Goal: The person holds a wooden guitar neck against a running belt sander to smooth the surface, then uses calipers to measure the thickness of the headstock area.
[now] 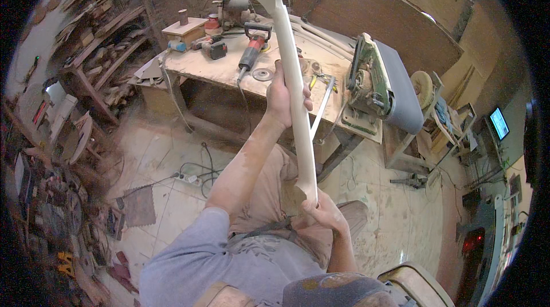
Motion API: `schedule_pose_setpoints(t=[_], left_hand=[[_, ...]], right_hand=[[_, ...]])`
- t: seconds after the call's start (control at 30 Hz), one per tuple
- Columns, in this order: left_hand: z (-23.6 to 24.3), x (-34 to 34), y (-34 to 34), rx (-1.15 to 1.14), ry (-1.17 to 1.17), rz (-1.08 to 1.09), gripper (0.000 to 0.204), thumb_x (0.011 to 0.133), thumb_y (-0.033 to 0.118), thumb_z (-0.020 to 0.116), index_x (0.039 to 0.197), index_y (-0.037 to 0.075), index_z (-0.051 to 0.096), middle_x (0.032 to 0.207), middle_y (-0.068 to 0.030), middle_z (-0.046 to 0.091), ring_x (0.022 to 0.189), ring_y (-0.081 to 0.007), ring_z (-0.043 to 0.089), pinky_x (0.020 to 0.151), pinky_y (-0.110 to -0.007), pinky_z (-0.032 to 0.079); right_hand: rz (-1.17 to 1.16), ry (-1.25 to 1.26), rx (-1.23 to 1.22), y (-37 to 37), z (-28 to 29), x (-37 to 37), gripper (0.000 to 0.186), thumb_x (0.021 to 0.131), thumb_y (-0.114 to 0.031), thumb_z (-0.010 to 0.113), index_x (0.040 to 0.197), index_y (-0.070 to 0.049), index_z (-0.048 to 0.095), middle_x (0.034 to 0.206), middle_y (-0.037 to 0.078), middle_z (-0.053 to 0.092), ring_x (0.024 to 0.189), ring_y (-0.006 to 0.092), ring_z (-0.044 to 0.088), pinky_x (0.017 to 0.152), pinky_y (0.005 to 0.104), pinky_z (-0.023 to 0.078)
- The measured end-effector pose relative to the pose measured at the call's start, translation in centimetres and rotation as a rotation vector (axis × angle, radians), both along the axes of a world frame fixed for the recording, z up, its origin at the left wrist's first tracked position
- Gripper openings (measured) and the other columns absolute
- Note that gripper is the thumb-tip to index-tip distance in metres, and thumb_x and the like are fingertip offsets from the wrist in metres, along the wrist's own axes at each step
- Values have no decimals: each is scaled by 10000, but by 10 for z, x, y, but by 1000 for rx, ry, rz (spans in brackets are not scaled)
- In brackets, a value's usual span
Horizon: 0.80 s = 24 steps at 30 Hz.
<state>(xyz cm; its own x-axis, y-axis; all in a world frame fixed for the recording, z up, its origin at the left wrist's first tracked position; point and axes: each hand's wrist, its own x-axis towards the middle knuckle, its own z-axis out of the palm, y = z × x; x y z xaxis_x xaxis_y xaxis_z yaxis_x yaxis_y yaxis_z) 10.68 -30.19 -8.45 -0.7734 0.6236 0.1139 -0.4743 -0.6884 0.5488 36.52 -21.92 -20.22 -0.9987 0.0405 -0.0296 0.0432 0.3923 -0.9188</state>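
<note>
A long, pale, smooth wooden piece (294, 77), flared at its far end, stands up slantwise in front of me. My left hand (281, 99) is closed around the middle of its shaft, fingers wrapping to the right side. Lower down, my right hand (325, 213) grips the near end close to my lap. Behind the piece, a workbench (195, 66) carries a red and black power tool (253, 49), a round disc (262, 74) and a cordless drill (215, 49). A thin pale strip (323, 106) slants behind the shaft.
A large belt sander (395, 80) stands at the bench's right end. Racks of wood offcuts (109, 37) line the left wall. A power strip (188, 179) with cables lies on the tiled floor. A lit screen (499, 123) is at the far right.
</note>
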Motion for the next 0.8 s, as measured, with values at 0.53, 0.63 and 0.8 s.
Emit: schedule_pose_setpoints(t=[0.53,0.63,0.8], left_hand=[[-19,-4,24,132,59,-134,543,1034,606,368,962,132,622,564,-3,466,377,-135,442,354,-271,391],[-17,-3,21,102,65,-116,554,1035,613,352,970,129,615,559,-4,462,396,-137,467,363,-275,406],[-4,13,17,-167,103,75,598,1032,630,334,973,87,576,617,-41,511,455,-163,545,389,-316,466]], right_hand=[[-225,40,-205,-26,-21,12,690,882,-410,736,1350,-4,431,1016,141,641,945,255,652,855,389,518],[-209,47,-293,-29,-21,12,657,888,-387,731,1335,-5,439,1007,111,630,916,210,645,826,358,523],[-102,-42,-815,-25,-33,12,703,846,-421,714,1333,12,451,1078,148,640,933,202,658,822,354,537]])
